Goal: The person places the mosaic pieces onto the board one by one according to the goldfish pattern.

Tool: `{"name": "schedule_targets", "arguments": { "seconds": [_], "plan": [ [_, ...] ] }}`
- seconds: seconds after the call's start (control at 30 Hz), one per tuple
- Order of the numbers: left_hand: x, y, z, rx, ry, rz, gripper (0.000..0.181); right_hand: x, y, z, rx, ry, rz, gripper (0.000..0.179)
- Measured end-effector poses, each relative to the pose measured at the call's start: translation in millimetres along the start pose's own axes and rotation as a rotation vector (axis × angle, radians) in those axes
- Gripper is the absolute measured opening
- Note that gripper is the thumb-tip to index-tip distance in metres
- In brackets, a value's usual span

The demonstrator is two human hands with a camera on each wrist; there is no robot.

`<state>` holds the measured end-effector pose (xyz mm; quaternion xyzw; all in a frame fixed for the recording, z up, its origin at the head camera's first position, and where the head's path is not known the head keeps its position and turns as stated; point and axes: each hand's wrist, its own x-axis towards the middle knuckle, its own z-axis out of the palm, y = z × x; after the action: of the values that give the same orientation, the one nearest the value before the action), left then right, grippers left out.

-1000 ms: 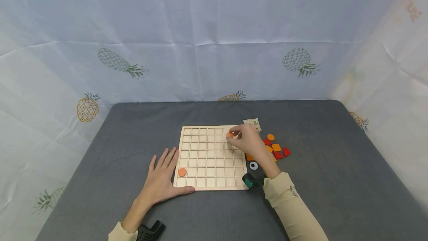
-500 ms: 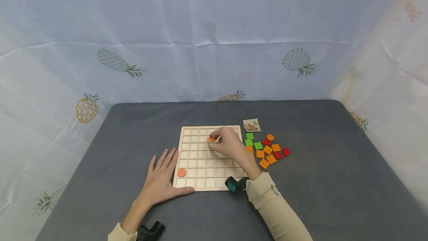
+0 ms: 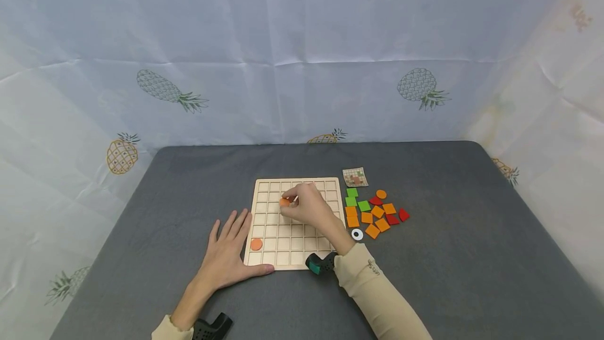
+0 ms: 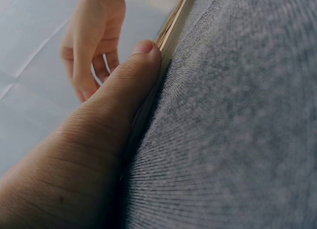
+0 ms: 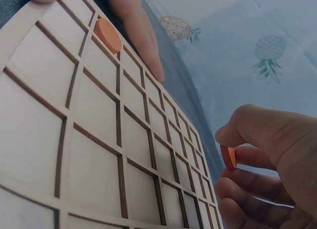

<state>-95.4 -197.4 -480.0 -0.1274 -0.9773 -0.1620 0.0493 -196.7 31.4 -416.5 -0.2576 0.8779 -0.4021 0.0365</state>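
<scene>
A light wooden grid board (image 3: 271, 218) lies on the grey table. My left hand (image 3: 227, 253) rests at its left edge with fingers spread, the thumb along the front edge; in the left wrist view the thumb (image 4: 124, 83) presses beside the board's side. My right hand (image 3: 309, 206) is over the upper middle of the board and pinches an orange disc (image 3: 284, 202) between thumb and fingers. The right wrist view shows this disc tilted on edge, above the grid. Another orange disc (image 3: 256, 244) sits in a cell near the board's lower left corner.
Right of the board lie several orange square tiles (image 3: 367, 218), green squares (image 3: 351, 201), red pieces (image 3: 392, 219), an orange disc (image 3: 381, 194) and a white ring (image 3: 357, 234). A small printed card (image 3: 355, 177) lies behind them. A pineapple-print curtain (image 3: 302, 98) hangs at the back.
My right hand has moved left across the board, carrying the orange disc from near the upper right corner to the upper middle. The green tiles and card came into view. My left hand has stayed put.
</scene>
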Motion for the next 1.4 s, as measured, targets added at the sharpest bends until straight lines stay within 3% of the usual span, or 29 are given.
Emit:
{"name": "schedule_targets", "arguments": {
  "seconds": [0.73, 1.4],
  "plan": [
    [-0.8, -0.9, -0.2, 0.005, -0.016, -0.006, 0.129, 6.7, -5.3, 25.0, 0.021, -0.054, 0.036, 0.026],
    [-0.2, -1.1, -0.8, 0.007, -0.024, -0.008, 0.129, 10.3, -10.9, 36.7, -0.042, -0.048, 0.04, 0.023]
  ]
}}
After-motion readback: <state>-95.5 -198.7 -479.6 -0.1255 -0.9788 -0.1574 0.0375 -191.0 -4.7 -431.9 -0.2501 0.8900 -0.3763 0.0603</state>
